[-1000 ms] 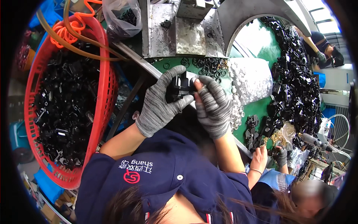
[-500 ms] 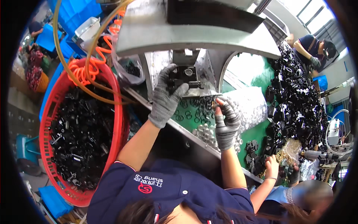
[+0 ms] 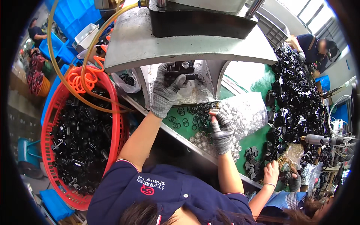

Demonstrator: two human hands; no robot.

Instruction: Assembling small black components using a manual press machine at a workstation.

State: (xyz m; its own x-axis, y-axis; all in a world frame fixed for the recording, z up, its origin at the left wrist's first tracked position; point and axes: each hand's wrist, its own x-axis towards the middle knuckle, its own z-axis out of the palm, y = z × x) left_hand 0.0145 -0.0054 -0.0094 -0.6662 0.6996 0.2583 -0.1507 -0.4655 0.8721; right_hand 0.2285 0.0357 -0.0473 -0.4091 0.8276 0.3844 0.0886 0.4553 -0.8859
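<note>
My left hand [image 3: 164, 92], in a grey knit glove, grips a black plastic housing [image 3: 180, 69] under the arch of a metal press [image 3: 191, 48]. A round, glassy piece shows on top of the housing. My right hand [image 3: 223, 131], gloved with bare thumb and fingertips, hovers at the edge of a heap of black rings [image 3: 198, 116]. Its thumb and forefinger are closed together; whatever they hold is too small to make out. Clear round caps [image 3: 202, 140] lie loose beside that hand, and a clear plastic bag [image 3: 247, 112] of more caps lies to its right.
A red basket [image 3: 117, 137] full of black parts stands at left, with an orange coiled hose [image 3: 80, 80] and yellowish tubing [image 3: 87, 56] above it. Black parts [image 3: 296, 101] are piled at right. A co-worker's bare hand [image 3: 271, 172] works close by at lower right.
The view has shifted, showing more of the press top. My left hand keeps its grip on the housing under the arch. My right fingertips have come lower, closer to the black rings.
</note>
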